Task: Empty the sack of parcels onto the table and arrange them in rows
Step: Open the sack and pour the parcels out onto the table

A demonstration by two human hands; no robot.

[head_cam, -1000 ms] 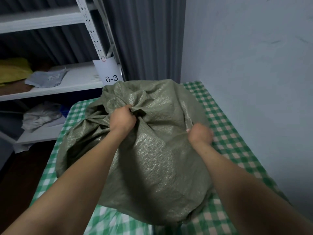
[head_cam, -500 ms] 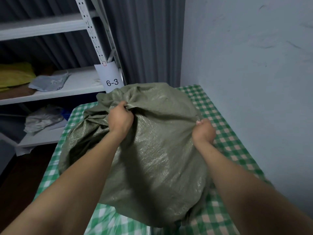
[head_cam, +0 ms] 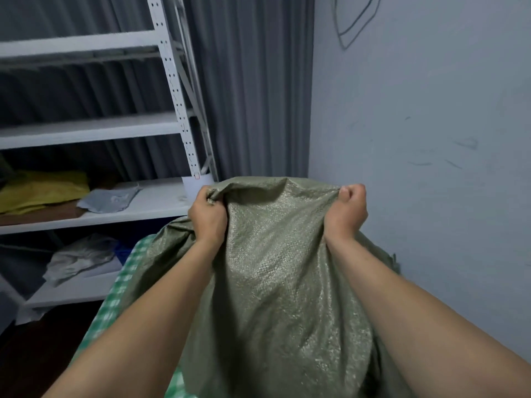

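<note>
Woven green sack (head_cam: 275, 282), gripped by both hands, hides its parcels.

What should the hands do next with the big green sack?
Probably raise it higher and shake. The left hand and right hand both grip the sack by its top fold, it looks full, and no parcels show on the table.

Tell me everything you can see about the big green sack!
The sack is big and olive green, made of what looks like shiny woven plastic, wrinkled and bulging. The left hand and right hand each grip a bunch of its upper fabric and hold it up, so the material stretches between them. Its lower part sits on the table with the green-and-white checked cloth, close to the wall. What is inside is hidden.
</note>
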